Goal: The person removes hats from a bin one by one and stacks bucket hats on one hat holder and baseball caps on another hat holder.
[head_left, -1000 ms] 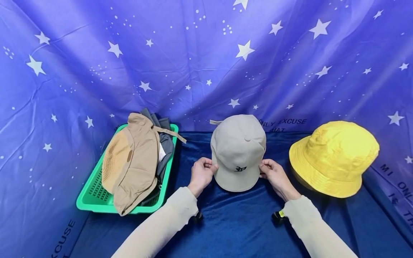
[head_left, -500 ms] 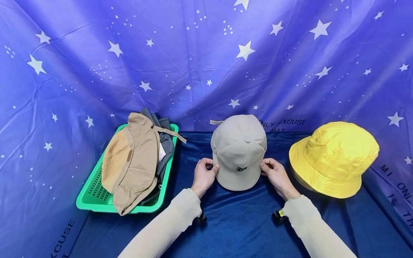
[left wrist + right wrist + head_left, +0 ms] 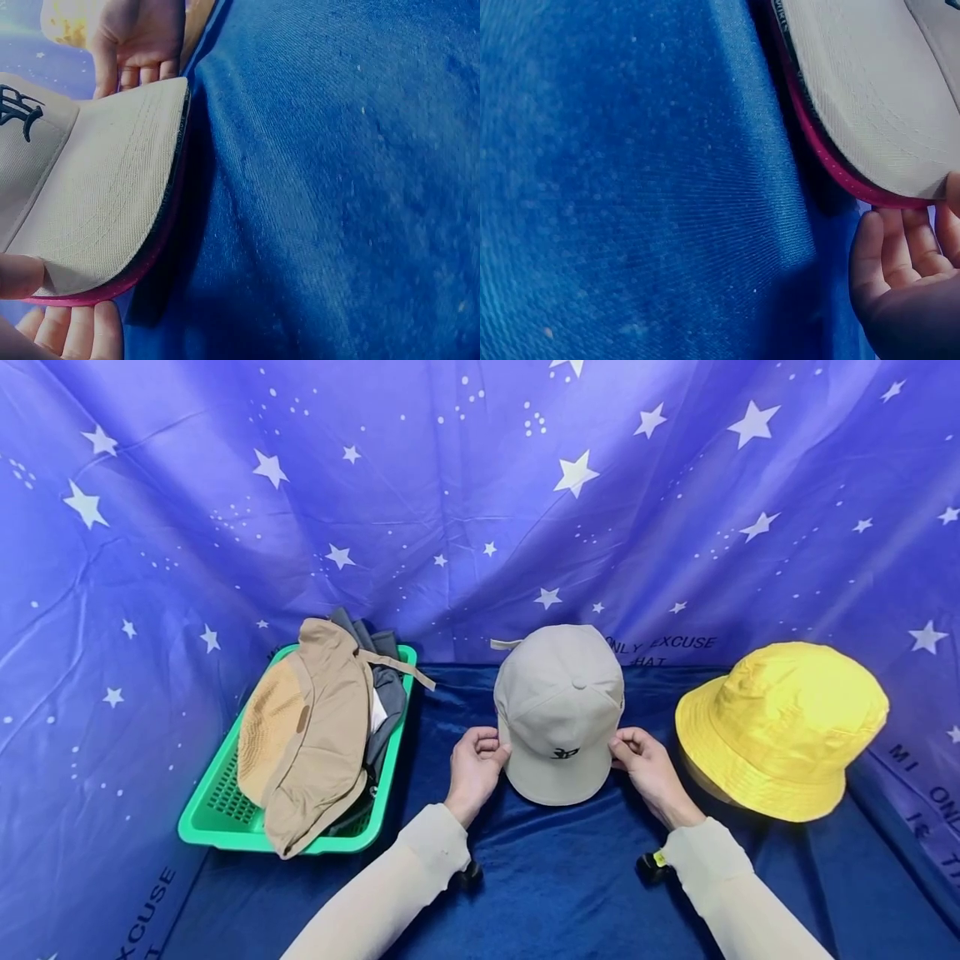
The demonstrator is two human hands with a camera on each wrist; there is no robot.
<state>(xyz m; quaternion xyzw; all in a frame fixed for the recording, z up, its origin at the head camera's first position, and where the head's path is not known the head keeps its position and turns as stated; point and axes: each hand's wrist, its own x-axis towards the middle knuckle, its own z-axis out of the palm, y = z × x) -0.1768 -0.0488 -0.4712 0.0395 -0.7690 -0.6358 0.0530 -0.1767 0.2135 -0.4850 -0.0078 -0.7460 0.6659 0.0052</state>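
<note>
A light grey baseball cap (image 3: pixel 558 693) with a dark embroidered emblem stands in the middle, its brim toward me. My left hand (image 3: pixel 474 772) pinches the brim's left side, thumb on top and fingers underneath. On the opposite side, my right hand (image 3: pixel 654 777) pinches the brim in the same way. In the left wrist view, a dark edge and a magenta layer (image 3: pixel 90 297) show beneath the grey brim. The right wrist view has the same magenta layer (image 3: pixel 832 166) under the brim. What lies inside the cap is hidden.
To the left, a green basket (image 3: pixel 197 835) holds a tan hat (image 3: pixel 330 727), a straw-coloured woven hat (image 3: pixel 272 735) and dark fabric. At the right sits a yellow bucket hat (image 3: pixel 787 727). Dark blue cloth (image 3: pixel 555 893) covers the surface before a starry purple curtain (image 3: pixel 450 485).
My left hand has shifted slightly to the right at the brim. The right hand keeps its pinch, and the cap stays almost in place; the head view has shifted slightly.
</note>
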